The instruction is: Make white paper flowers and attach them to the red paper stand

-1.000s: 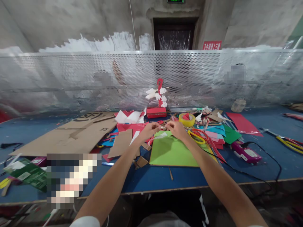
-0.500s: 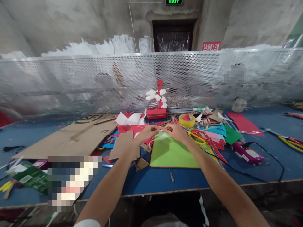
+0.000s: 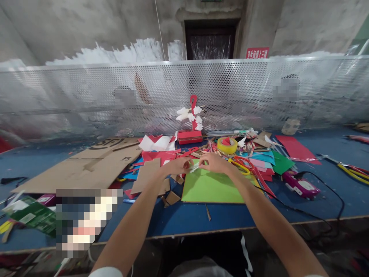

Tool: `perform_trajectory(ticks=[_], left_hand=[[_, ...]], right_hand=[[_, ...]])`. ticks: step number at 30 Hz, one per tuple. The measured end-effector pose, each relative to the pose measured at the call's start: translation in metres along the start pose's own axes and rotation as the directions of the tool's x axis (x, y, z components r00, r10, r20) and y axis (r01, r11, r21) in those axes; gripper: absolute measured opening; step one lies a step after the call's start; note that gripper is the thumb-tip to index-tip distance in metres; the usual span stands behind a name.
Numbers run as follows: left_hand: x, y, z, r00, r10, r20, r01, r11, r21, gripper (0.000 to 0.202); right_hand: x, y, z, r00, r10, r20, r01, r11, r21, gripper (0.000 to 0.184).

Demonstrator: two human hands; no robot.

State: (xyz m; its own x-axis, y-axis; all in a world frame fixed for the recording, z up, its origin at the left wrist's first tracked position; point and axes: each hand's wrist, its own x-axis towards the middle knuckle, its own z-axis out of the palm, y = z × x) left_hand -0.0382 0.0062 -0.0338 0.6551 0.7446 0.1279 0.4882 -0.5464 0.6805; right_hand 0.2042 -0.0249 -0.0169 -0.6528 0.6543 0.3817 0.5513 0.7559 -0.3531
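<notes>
Between left hand (image 3: 179,166) and right hand (image 3: 215,162), a thin white piece (image 3: 195,167), pinched by both.

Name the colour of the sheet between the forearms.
The sheet is lime green; see the head view.

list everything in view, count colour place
Table: 1, blue, foreground
Perforated panel: 1, silver, behind table
Sign: 1, red, wall
Cardboard sheet: 1, brown, left
Packet: 1, green, near left
Stand: 1, red with white flowers, back
Tape roll: 1, yellow, right of stand
Jar: 1, clear, back right
Device: 1, purple, right
Tool: 1, yellow and red, right
Paper scraps: many, mixed, centre
Lime sheet: 1, green, centre
Scissors: count unclear, yellow and orange, right of centre
White paper: count unclear, white, centre
Left hand: 1, centre
Right hand: 1, centre
</notes>
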Motion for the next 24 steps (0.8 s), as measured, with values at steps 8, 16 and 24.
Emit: perform_trajectory(ticks=[8,16,24], left_hand=[[0.006,0.004,-0.003,0.990,0.045,-0.133,-0.043,0.999,0.022,0.017],[0.000,0.040,-0.003,0.972,0.058,-0.230,-0.111,0.968,-0.225,0.027],[0.000,0.042,-0.002,0.965,-0.016,-0.262,-0.075,0.940,-0.333,0.033]], right_hand=[[-0.001,-0.002,-0.001,0.996,0.060,-0.071,-0.058,0.997,0.043,0.020],[0.003,-0.005,0.000,0.969,0.143,-0.202,-0.029,0.876,0.482,0.059],[0.007,-0.007,-0.002,0.976,0.159,-0.146,-0.039,0.796,0.604,0.034]])
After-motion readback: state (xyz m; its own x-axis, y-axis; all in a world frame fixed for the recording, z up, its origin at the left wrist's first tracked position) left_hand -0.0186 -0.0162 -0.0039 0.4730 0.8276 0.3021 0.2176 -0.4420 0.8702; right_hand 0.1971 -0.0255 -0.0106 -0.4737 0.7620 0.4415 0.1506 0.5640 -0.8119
